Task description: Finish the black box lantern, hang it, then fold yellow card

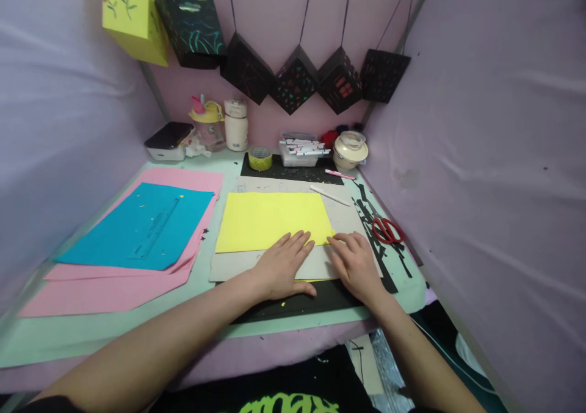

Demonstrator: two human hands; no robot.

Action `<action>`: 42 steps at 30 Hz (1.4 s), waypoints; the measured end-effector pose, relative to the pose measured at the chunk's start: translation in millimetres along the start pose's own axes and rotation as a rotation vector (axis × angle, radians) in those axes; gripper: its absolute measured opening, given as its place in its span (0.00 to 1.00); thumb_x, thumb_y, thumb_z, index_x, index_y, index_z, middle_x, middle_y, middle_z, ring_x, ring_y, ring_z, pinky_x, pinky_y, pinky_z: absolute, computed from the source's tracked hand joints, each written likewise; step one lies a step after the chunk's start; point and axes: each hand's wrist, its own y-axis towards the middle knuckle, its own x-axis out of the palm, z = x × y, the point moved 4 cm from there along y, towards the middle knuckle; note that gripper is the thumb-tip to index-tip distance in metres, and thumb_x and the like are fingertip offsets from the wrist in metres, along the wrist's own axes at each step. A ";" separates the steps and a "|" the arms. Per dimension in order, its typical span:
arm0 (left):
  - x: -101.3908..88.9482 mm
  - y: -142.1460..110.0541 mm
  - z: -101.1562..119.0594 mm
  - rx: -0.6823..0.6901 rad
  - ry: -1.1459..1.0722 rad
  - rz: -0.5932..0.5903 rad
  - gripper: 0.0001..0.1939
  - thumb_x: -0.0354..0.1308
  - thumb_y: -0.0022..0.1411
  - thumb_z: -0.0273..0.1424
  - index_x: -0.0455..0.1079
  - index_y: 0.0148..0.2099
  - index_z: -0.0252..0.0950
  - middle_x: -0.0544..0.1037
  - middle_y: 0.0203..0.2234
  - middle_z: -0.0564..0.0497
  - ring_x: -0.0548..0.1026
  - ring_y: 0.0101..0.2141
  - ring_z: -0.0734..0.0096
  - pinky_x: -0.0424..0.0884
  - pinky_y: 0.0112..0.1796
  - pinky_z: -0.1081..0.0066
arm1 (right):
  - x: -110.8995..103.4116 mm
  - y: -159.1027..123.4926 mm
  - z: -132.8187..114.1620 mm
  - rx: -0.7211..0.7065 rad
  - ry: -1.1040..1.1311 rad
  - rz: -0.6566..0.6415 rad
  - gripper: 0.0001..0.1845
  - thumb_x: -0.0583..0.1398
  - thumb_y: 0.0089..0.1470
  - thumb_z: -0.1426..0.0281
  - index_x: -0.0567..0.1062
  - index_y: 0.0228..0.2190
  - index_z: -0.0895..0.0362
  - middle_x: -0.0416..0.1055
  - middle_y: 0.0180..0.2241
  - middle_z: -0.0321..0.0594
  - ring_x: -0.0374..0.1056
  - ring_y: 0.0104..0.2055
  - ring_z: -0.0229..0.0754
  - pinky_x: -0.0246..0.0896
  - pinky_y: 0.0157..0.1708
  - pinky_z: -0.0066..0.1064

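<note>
A sheet of yellow paper (pixel 270 218) lies on a pale grey board (pixel 242 268) in front of me. My left hand (pixel 286 263) rests flat across the paper's front edge, fingers stretched out and thumb apart. At the front right corner, the bent fingers of my right hand (pixel 352 260) pinch the paper's edge, where a small bit of yellow stands up. Black card (pixel 293 303) shows below the board. A white pen (pixel 329 195) lies on the board, behind the paper's right side.
On the left lie pink sheets (pixel 105 294), blue paper (pixel 114 224) and a clear ruler (pixel 158 227). Red-handled scissors (pixel 388 230) sit among black strips at right. Tape (pixel 260 158), a pen box (pixel 300 157) and bottles (pixel 236 126) stand behind. Decorated boxes (pixel 295 77) hang above.
</note>
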 end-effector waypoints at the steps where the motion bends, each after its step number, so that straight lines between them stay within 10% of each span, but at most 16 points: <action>1: 0.4 0.4 -0.3 0.000 0.004 0.011 0.54 0.40 0.54 0.66 0.46 0.69 0.31 0.45 0.68 0.37 0.44 0.67 0.53 0.40 0.63 0.56 | 1.9 1.2 -3.0 -0.028 -0.017 -0.038 0.17 0.55 0.60 0.69 0.73 0.50 0.56 0.71 0.48 0.45 0.59 0.49 0.51 0.53 0.58 0.50; 15: -1.2 0.8 0.7 -0.007 0.005 0.015 0.55 0.40 0.54 0.67 0.48 0.69 0.30 0.46 0.68 0.36 0.45 0.67 0.52 0.42 0.63 0.54 | -0.1 -3.4 -6.7 -0.028 -0.167 -0.127 0.16 0.56 0.60 0.66 0.73 0.49 0.55 0.73 0.50 0.41 0.59 0.50 0.50 0.49 0.56 0.47; 25: -5.9 28.5 15.6 0.003 0.032 0.152 0.45 0.47 0.54 0.63 0.68 0.52 0.24 0.66 0.57 0.28 0.62 0.60 0.44 0.55 0.59 0.55 | 3.5 -4.9 -1.4 0.040 -0.097 -0.146 0.17 0.57 0.59 0.66 0.73 0.49 0.55 0.70 0.49 0.44 0.58 0.48 0.50 0.54 0.51 0.44; 33: -0.4 28.1 15.6 -0.025 -0.003 0.099 0.50 0.42 0.56 0.64 0.54 0.65 0.28 0.59 0.62 0.30 0.56 0.62 0.42 0.51 0.60 0.51 | 2.2 -11.6 10.0 0.103 0.062 -0.049 0.18 0.55 0.60 0.67 0.73 0.50 0.55 0.68 0.47 0.47 0.60 0.47 0.50 0.59 0.49 0.45; 42: -5.5 39.2 25.4 0.005 -0.006 0.133 0.52 0.46 0.51 0.66 0.61 0.60 0.24 0.65 0.58 0.30 0.58 0.61 0.42 0.53 0.59 0.54 | 1.7 -12.4 17.4 0.179 0.081 0.043 0.18 0.52 0.60 0.73 0.73 0.50 0.56 0.68 0.45 0.47 0.59 0.46 0.50 0.60 0.49 0.44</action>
